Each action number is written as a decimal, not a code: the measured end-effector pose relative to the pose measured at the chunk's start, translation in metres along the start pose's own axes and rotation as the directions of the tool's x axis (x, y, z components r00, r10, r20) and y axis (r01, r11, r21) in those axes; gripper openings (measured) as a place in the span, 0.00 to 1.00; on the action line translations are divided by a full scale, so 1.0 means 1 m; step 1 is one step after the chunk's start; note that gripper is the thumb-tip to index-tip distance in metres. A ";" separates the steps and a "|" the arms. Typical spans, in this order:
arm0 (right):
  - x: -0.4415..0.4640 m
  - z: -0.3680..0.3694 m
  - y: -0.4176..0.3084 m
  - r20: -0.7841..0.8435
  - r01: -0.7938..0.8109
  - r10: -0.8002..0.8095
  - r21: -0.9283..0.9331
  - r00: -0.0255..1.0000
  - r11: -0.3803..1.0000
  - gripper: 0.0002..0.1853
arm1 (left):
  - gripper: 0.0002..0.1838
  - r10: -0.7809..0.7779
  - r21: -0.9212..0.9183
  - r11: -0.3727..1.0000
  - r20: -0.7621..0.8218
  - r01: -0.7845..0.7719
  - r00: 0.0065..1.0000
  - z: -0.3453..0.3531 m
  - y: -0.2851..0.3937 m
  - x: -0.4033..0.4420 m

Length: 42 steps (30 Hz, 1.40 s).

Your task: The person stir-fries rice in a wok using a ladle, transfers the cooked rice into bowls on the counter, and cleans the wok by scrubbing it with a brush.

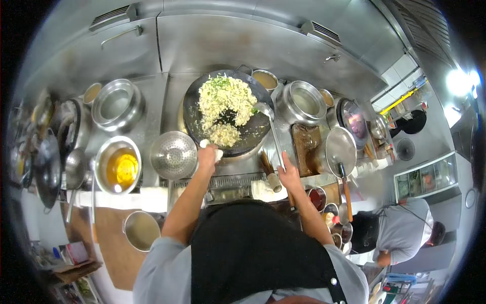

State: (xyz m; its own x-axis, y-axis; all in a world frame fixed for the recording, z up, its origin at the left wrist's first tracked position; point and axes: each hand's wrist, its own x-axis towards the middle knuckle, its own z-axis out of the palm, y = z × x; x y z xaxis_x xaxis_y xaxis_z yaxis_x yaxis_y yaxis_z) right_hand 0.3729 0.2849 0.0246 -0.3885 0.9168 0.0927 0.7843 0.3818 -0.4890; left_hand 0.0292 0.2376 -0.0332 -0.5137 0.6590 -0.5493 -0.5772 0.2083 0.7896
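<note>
A large black wok (253,138) holds pale fried rice (223,101) with chopped greens on top; a smaller clump lies toward the near side. My left hand (207,153) is closed on a white cloth (218,153) at the wok's near left rim. In my right hand (289,175) is the handle of a long metal ladle (275,134), whose bowl touches the right side of the rice. Left of the wok rests a perforated strainer (174,155).
A metal bowl of yellow oil (104,167) and a stacked pot (117,105) stand left. On the right are another pot (305,101), a mesh strainer (340,147) and sauce containers (317,198). A co-worker (405,230) stands at far right.
</note>
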 end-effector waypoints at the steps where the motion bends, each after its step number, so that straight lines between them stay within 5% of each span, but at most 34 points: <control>1: -0.018 0.001 0.003 0.044 -0.027 0.025 0.058 0.999 0.998 0.37 | 0.08 -0.010 -0.016 1.000 0.033 0.010 0.999 -0.003 -0.003 0.009; 3: -0.047 -0.008 0.004 0.149 -0.086 0.061 0.164 0.987 0.983 0.38 | 0.07 -0.016 -0.090 0.996 0.044 0.020 0.999 -0.007 -0.013 0.002; 4: -0.066 -0.046 -0.039 0.365 -0.303 0.220 0.186 0.904 0.935 0.38 | 0.07 -0.012 -0.130 0.991 0.031 0.016 0.999 -0.004 -0.010 -0.023; 6: -0.081 -0.109 -0.097 0.588 -0.403 0.222 0.196 0.778 0.894 0.38 | 0.06 -0.027 -0.135 0.990 0.031 0.031 0.999 0.000 0.017 -0.086; 7: -0.093 -0.126 -0.097 0.625 -0.319 0.115 0.225 0.772 0.921 0.38 | 0.06 -0.036 -0.138 0.990 0.036 0.040 0.999 0.000 0.011 -0.084; 9: -0.098 -0.116 -0.076 0.606 -0.039 -0.135 0.265 0.784 0.963 0.38 | 0.06 -0.061 -0.142 0.988 0.032 0.065 0.998 -0.002 -0.012 -0.066; 10: -0.080 -0.113 -0.091 0.644 -0.090 -0.018 0.134 0.765 0.987 0.38 | 0.06 -0.051 -0.138 0.989 0.066 0.059 0.997 0.000 -0.011 -0.050; 11: -0.059 -0.067 -0.051 0.480 0.137 -0.187 0.137 0.857 0.981 0.38 | 0.06 -0.040 -0.135 0.989 0.100 0.054 0.994 0.003 -0.009 -0.035; 12: -0.023 -0.071 -0.090 0.613 -0.118 0.083 0.017 0.786 0.993 0.38 | 0.06 0.005 -0.126 0.992 0.145 0.013 0.989 -0.003 -0.022 -0.027; 13: 0.007 -0.048 -0.085 0.581 -0.145 0.155 -0.065 0.799 0.987 0.37 | 0.06 0.059 -0.135 0.990 0.186 -0.034 0.981 -0.006 -0.032 -0.018; 14: 0.032 -0.005 -0.046 0.402 0.087 -0.041 -0.097 0.915 0.991 0.37 | 0.06 0.048 -0.135 0.990 0.156 -0.027 0.987 -0.011 -0.040 -0.028; 17: 0.045 -0.067 -0.096 0.403 -0.140 0.042 0.217 0.914 0.966 0.35 | 0.08 -0.017 -0.176 0.984 0.020 0.021 1.000 -0.045 -0.051 -0.082; 20: 0.027 -0.158 -0.126 0.436 -0.341 0.102 0.516 0.894 0.786 0.34 | 0.08 0.015 -0.219 0.976 0.043 -0.006 0.999 -0.044 -0.040 -0.083; 22: 0.026 -0.195 -0.140 0.296 -0.225 0.054 0.583 0.954 0.780 0.33 | 0.08 0.056 -0.175 0.983 0.038 -0.049 0.998 -0.025 -0.028 -0.038; 26: 0.057 -0.139 -0.134 0.293 -0.278 -0.147 0.954 0.945 0.112 0.35 | 0.07 -0.008 -0.098 0.995 -0.008 0.007 1.000 0.000 -0.013 0.002; 27: 0.062 -0.086 -0.126 0.399 -0.400 0.127 0.916 0.908 -0.022 0.24 | 0.07 0.019 -0.075 0.997 -0.015 -0.020 1.000 0.001 -0.017 0.010; 28: 0.075 -0.031 -0.104 0.661 -0.645 0.102 0.749 0.743 -0.152 0.13 | 0.08 0.042 -0.045 0.998 -0.021 -0.043 0.999 0.003 -0.023 0.018; 29: 0.072 0.011 -0.101 0.760 -0.773 0.142 0.617 0.634 0.147 0.08 | 0.08 0.048 -0.069 0.996 0.005 -0.048 0.999 0.002 -0.031 0.027; 31: 0.055 0.050 -0.127 0.838 -0.837 0.059 0.545 0.542 -0.046 0.11 | 0.08 0.064 -0.101 0.993 0.064 -0.057 0.996 -0.003 -0.045 0.042; 34: 0.020 -0.016 -0.131 0.805 -0.745 -0.152 0.590 0.574 0.312 0.22 | 0.08 0.047 -0.160 0.986 0.001 -0.046 0.999 0.002 0.003 -0.084; 35: 0.011 -0.045 -0.131 0.834 -0.686 -0.052 0.486 0.550 0.542 0.26 | 0.12 0.010 -0.217 0.976 0.030 -0.004 1.000 -0.002 0.006 -0.118; 37: -0.001 -0.083 -0.105 0.805 -0.395 0.034 0.253 0.593 0.883 0.32 | 0.11 -0.036 -0.237 0.970 0.057 0.049 0.998 -0.015 -0.008 -0.136; 39: 0.000 -0.079 -0.021 0.610 0.093 -0.243 0.268 0.754 0.959 0.35 | 0.12 -0.044 -0.214 0.976 0.041 0.051 0.998 -0.011 -0.012 -0.099; 40: 0.020 -0.103 -0.033 0.718 0.050 -0.037 0.002 0.695 0.999 0.35 | 0.13 0.030 -0.147 0.988 -0.047 -0.037 0.998 -0.006 -0.028 -0.056; 41: 0.039 -0.102 -0.031 0.720 -0.039 0.087 -0.083 0.689 0.996 0.33 | 0.13 0.273 0.189 0.936 0.143 -0.297 0.951 -0.020 -0.050 -0.021; 42: 0.053 -0.088 -0.022 0.598 0.159 -0.080 -0.080 0.798 0.984 0.32 | 0.12 0.489 0.406 0.703 0.320 -0.584 0.811 -0.034 -0.071 0.013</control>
State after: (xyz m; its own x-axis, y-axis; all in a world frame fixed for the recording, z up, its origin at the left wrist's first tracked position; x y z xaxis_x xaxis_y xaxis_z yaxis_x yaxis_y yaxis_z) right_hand 0.3775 0.3358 0.1167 -0.6620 0.6305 -0.4053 0.7486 0.5306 -0.3975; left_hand 0.0415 0.2064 -0.1054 -0.4961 0.8678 0.0282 0.1520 0.0549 0.9869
